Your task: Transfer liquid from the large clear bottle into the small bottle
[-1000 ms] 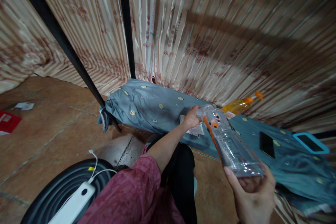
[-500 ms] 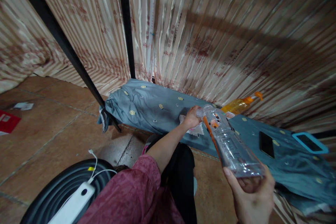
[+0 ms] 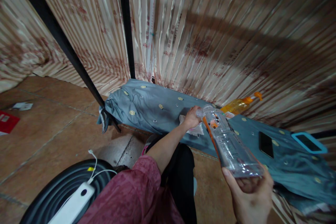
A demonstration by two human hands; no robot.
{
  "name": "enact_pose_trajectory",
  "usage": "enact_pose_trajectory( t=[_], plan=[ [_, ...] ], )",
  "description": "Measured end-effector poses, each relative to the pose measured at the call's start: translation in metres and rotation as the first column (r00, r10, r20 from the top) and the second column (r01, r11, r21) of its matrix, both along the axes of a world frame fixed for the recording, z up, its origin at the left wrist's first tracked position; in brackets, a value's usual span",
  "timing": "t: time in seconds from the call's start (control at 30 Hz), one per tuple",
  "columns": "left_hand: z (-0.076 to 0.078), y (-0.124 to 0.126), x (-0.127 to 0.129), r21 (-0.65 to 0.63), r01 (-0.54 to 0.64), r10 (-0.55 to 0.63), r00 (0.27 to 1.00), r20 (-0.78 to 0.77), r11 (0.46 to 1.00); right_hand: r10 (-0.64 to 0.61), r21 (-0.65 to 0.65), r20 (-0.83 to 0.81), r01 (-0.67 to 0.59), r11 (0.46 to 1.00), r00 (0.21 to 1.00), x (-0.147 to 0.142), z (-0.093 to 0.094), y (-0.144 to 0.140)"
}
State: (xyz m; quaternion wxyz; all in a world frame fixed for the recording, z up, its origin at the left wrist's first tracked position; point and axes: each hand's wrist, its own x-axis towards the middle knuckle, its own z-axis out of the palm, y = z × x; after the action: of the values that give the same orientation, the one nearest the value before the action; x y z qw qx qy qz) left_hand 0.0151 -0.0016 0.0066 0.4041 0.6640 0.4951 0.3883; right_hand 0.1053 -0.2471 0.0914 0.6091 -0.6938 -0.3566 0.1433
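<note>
Right hand (image 3: 250, 196) closed around the base of a clear plastic bottle with an orange label strip (image 3: 228, 143), tilted away with its neck towards the far end. Left hand (image 3: 192, 117) out at that neck, fingers curled at the mouth, over a crumpled white cloth (image 3: 195, 131) on the blue-grey patterned sheet (image 3: 157, 106). Hard to tell whether a cap sits under those fingers. Nearby on the sheet: an orange-capped bottle of yellow liquid (image 3: 237, 105) and a black phone (image 3: 265, 144).
</note>
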Motion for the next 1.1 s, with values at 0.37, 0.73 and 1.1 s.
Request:
enact_pose_trajectory(
  t=[0.37, 0.73, 1.1],
  plan=[
    [0.0013, -0.0023, 0.0, -0.005, -0.014, 0.014, 1.0, 0.019, 1.0, 0.007, -0.013, 0.009, -0.007, 1.0, 1.0, -0.0015, 0.0, -0.0017],
    [0.0055, -0.0032, 0.0, -0.017, -0.011, 0.011, 1.0, 0.009, 1.0, -0.014, -0.007, 0.041, 0.014, 1.0, 0.999, -0.0009, 0.0, -0.0011],
    [0.005, -0.004, -0.0002, -0.031, -0.016, 0.016, 1.0, 0.017, 0.999, -0.002, 0.004, 0.044, 0.002, 1.0, 0.999, -0.0002, -0.0026, -0.0025]
  ],
)
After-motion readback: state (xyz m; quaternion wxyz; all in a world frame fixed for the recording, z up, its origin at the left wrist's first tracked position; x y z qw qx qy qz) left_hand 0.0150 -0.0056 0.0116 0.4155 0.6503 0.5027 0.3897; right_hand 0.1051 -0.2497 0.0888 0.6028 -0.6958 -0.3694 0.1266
